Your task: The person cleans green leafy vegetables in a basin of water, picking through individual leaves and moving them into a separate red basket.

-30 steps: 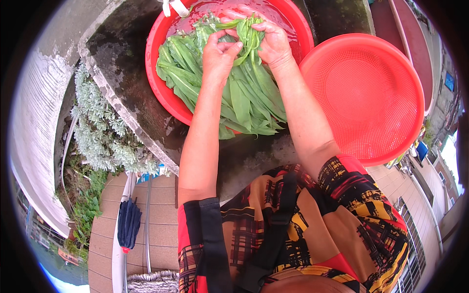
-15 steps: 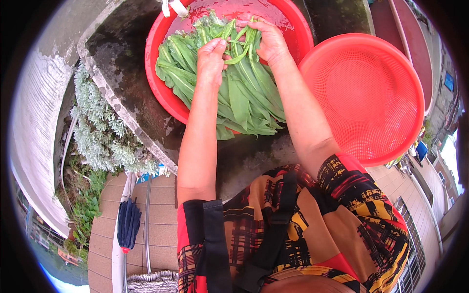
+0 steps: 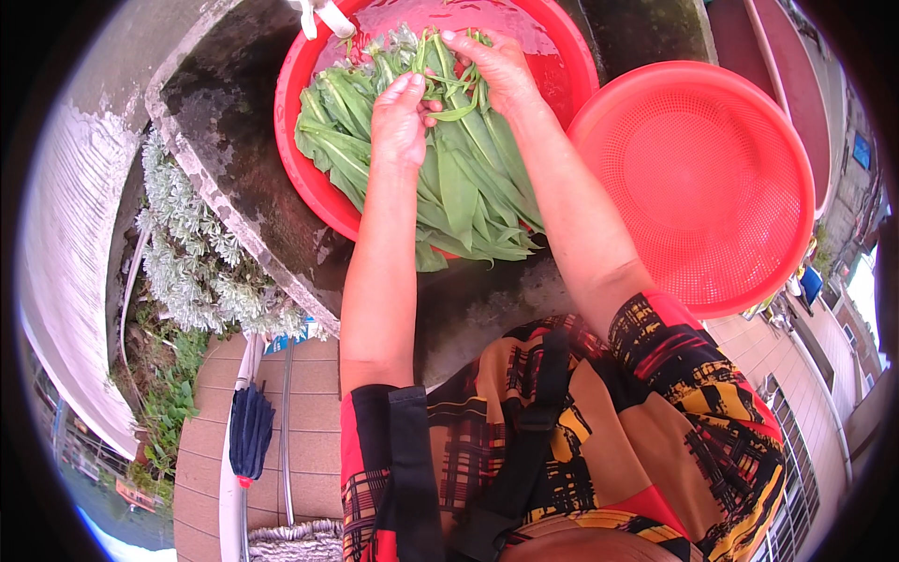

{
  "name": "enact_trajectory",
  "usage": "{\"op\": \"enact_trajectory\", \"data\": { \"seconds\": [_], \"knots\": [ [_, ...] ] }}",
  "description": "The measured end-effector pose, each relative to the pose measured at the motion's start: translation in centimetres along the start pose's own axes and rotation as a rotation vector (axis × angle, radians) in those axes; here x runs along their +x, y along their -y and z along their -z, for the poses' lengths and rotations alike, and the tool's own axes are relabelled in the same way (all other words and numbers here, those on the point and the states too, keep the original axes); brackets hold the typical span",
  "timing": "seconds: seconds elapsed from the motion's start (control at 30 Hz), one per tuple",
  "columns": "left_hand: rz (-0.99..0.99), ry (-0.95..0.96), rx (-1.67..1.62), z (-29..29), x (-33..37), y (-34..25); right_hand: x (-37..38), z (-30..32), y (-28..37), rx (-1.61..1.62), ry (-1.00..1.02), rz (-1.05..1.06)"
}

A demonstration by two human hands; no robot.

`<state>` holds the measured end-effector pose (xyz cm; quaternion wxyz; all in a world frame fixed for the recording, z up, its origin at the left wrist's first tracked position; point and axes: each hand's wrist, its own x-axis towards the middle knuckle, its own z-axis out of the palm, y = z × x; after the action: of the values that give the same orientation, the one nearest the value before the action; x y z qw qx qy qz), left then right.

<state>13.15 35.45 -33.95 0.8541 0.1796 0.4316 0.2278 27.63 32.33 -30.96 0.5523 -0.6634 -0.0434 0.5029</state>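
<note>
A heap of long green leafy vegetables (image 3: 459, 192) lies in a red plastic basin (image 3: 323, 201), with leaf tips hanging over its near rim. Water shows at the basin's far side. Above the heap, my left hand (image 3: 401, 117) pinches some thin green stems (image 3: 453, 114) between thumb and fingers. My right hand (image 3: 496, 70) is just to its right, bent round the upper part of the same stems, its thumb stretched toward the left. Parts of the right fingers are hidden behind the stems and hand.
A red perforated basket (image 3: 693, 178) stands right of the basin, overlapping its rim. The basin sits in a dark stone sink (image 3: 225, 112) under a white tap (image 3: 323, 17). Silvery plants (image 3: 192, 253) grow at the left. A folded dark blue umbrella (image 3: 251, 433) hangs below them.
My right hand has shifted slightly left and its thumb now reaches out over the stems. My left hand has moved a little left, still on the stems. The leaves lie nearly as before.
</note>
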Motion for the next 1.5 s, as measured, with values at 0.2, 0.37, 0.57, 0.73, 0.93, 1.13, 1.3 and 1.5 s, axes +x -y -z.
{"op": "enact_trajectory", "data": {
  "seconds": [0.2,0.37,0.57,0.73,0.93,1.13,1.3,1.5],
  "knots": [
    [0.0,0.044,-0.116,-0.1,-0.1,0.1,-0.5,-0.7,-0.6,-0.055,-0.023,0.204],
    [-0.033,0.048,-0.055,-0.6,-0.5,0.0,0.7,0.0,-1.3,-0.072,-0.022,0.237],
    [-0.075,0.074,-0.023,-0.3,-0.1,0.6,0.8,0.3,-1.3,-0.062,-0.068,0.188],
    [-0.083,0.02,0.037,-0.7,-0.1,0.8,1.6,0.8,-2.0,0.083,-0.044,0.098],
    [-0.099,-0.03,0.091,-1.1,-0.4,1.0,0.9,0.1,-1.4,0.16,-0.001,0.051],
    [-0.098,-0.039,0.107,-1.3,-0.3,1.2,1.2,-0.2,-1.7,0.004,-0.061,0.184],
    [-0.103,-0.023,0.107,-1.0,-0.4,1.2,0.9,-0.1,-1.1,0.06,-0.102,0.158],
    [-0.103,-0.042,0.098,-0.9,-0.4,1.3,2.3,0.6,-1.9,0.069,-0.157,0.1]
  ]
}}
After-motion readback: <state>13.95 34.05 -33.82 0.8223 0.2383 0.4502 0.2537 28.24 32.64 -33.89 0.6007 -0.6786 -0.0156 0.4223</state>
